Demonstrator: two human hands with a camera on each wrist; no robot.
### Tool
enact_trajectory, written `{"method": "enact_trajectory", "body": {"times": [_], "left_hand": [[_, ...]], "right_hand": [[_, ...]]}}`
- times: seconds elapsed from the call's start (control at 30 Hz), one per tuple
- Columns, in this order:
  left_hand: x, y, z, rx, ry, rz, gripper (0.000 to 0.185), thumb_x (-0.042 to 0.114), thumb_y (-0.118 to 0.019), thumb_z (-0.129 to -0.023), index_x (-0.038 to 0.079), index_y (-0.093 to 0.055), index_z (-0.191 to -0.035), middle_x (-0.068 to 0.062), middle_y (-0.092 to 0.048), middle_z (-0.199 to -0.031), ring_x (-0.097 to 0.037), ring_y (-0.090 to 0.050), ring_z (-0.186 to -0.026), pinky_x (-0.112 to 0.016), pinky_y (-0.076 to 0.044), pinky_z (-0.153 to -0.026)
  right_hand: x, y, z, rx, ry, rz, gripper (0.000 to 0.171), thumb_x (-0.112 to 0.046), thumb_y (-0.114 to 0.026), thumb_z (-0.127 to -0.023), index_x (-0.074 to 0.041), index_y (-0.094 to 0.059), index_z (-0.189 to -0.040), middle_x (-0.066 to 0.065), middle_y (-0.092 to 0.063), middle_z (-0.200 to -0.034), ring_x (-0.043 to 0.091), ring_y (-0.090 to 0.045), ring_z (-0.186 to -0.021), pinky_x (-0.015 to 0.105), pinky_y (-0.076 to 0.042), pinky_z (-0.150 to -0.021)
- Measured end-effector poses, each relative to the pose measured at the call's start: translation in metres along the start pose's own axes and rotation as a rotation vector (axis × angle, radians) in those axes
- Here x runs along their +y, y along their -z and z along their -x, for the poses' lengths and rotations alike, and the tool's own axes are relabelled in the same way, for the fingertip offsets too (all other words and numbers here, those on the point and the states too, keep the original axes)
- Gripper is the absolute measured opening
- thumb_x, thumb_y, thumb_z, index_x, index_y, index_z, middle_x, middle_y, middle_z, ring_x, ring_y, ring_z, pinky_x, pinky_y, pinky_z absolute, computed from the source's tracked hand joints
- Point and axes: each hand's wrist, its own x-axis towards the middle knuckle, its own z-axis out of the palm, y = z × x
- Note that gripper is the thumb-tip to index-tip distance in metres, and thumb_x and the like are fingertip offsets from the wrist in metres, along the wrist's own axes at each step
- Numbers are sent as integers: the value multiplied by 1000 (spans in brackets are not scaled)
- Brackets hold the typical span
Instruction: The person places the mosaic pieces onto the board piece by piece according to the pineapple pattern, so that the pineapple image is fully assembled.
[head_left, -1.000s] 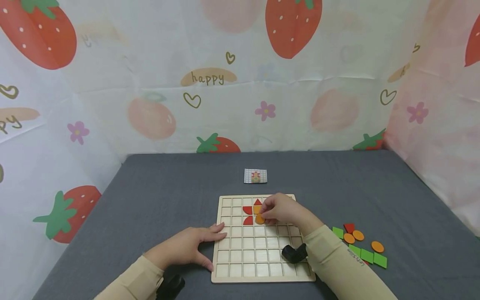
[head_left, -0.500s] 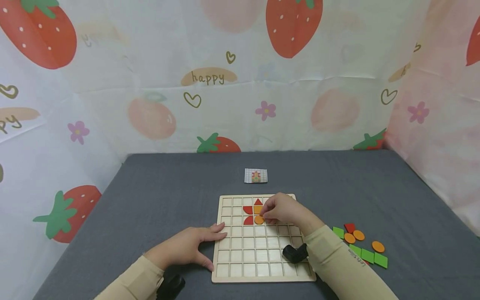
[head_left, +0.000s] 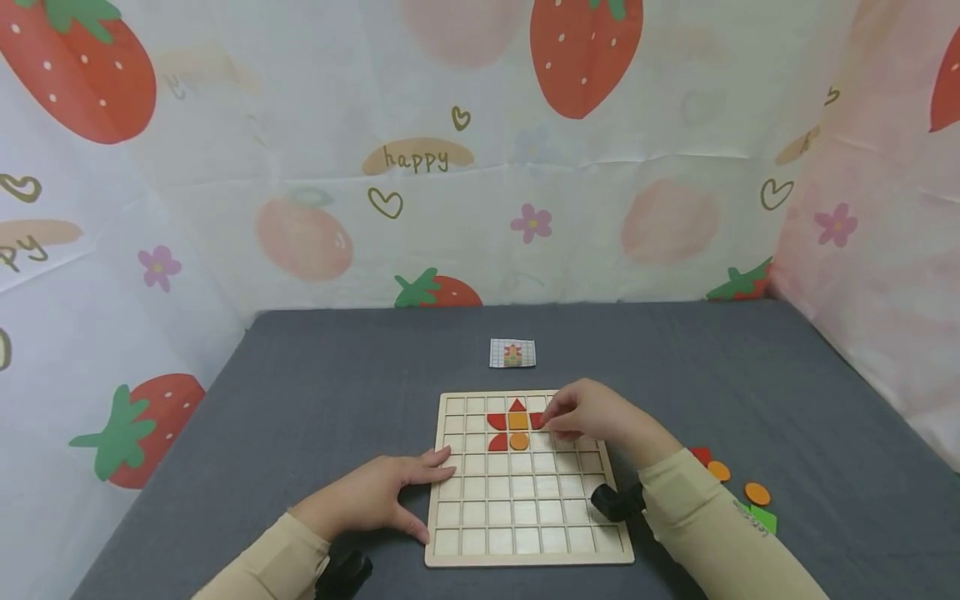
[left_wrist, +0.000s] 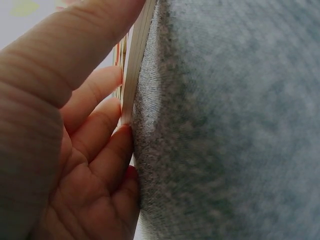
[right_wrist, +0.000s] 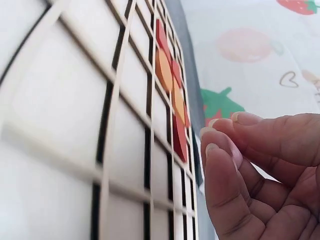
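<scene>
A wooden grid board (head_left: 498,542) lies on the table with coloured pieces in its upper cells. My left hand (head_left: 397,492) rests at its left edge, fingers extended and thumb spread; the left wrist view shows fingertips touching the board's side. My right hand (head_left: 592,412) hovers over the upper right of the board, fingers bent and holding nothing visible. Nearest to it is a red piece (right_wrist: 179,137), right of an orange square (head_left: 518,421). An orange disc (head_left: 519,442) sits below the square. Red pieces (head_left: 497,442) lie to the left, with a red triangle (head_left: 517,406) above.
A small printed card (head_left: 512,353) lies behind the board. Right of the board are loose pieces: orange discs (head_left: 757,494), a red piece (head_left: 702,455) and a green piece (head_left: 763,518), partly hidden by the right sleeve. A patterned cloth (head_left: 450,225) hangs behind the table.
The orange disc has settled into its cell and my right hand has let go of it. That hand has moved right, uncovering the red piece. My left hand stays put.
</scene>
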Motion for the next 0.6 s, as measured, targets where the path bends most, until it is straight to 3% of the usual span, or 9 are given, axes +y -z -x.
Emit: {"method": "enact_trajectory", "body": {"times": [0.3, 0.6], "left_hand": [[-1, -1, 0, -3, 1, -15, 84, 53, -68, -56, 23, -41, -130, 5, -28, -138, -11, -28, -124, -32, -29, -96], [1, 0, 0, -12, 16, -13, 84, 54, -67, -56, 24, -40, -130, 7, -28, -139, -10, -28, -124, -32, -28, -97]], "right_hand": [[14, 20, 18, 53, -90, 54, 8, -9, -62, -79, -5, -66, -84, 6, -61, -72, 18, -54, -64, 31, -47, -62], [35, 39, 40, 41, -71, 108, 11, -15, -63, -79, -9, -66, -87, 2, -61, -81, 15, -56, -71, 31, -47, -65]]}}
